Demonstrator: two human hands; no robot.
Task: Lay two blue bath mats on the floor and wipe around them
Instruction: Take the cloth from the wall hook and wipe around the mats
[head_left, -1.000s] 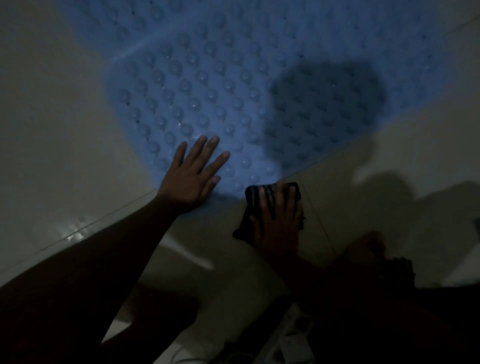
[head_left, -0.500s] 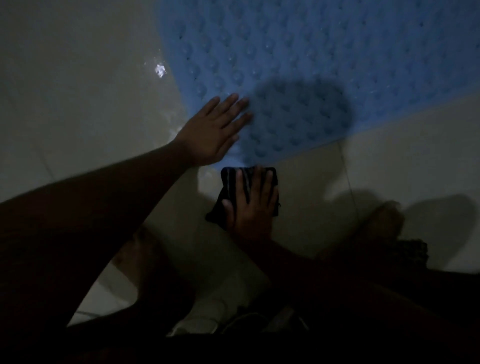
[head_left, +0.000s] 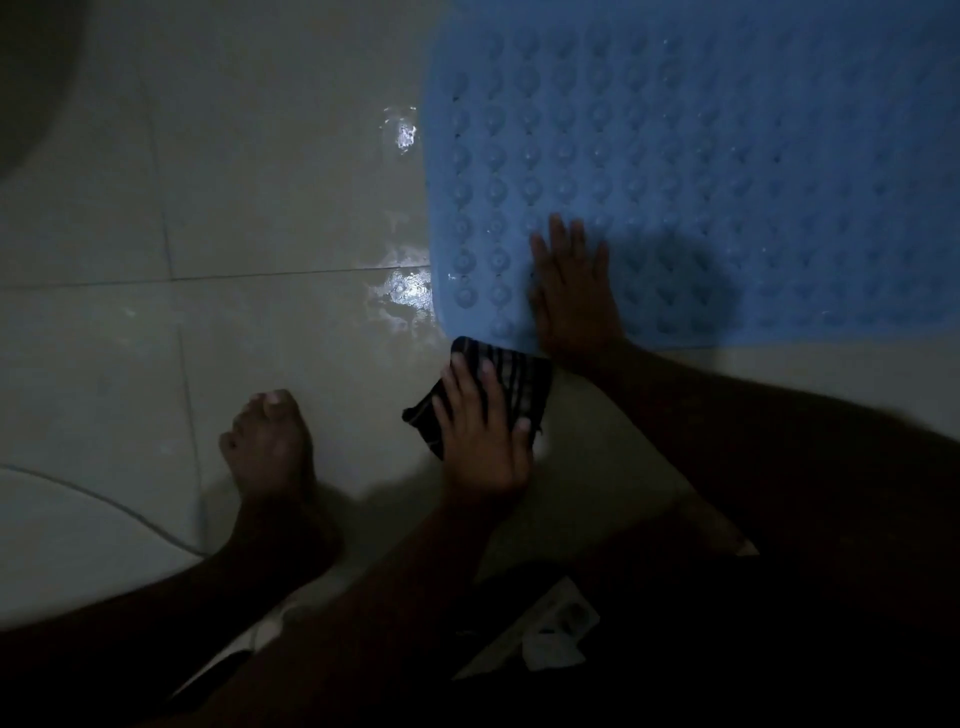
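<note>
Wiping along the mat's lower-left corner, mid-task.

Across the left of the frame, tiled floor; laid flat at upper right, one blue mat, no second one in view. Hands apart: right hand spread on the mat corner, left hand pressing the cloth to the floor just below. Next, likely: sweep the cloth left and up through the puddle.
</note>
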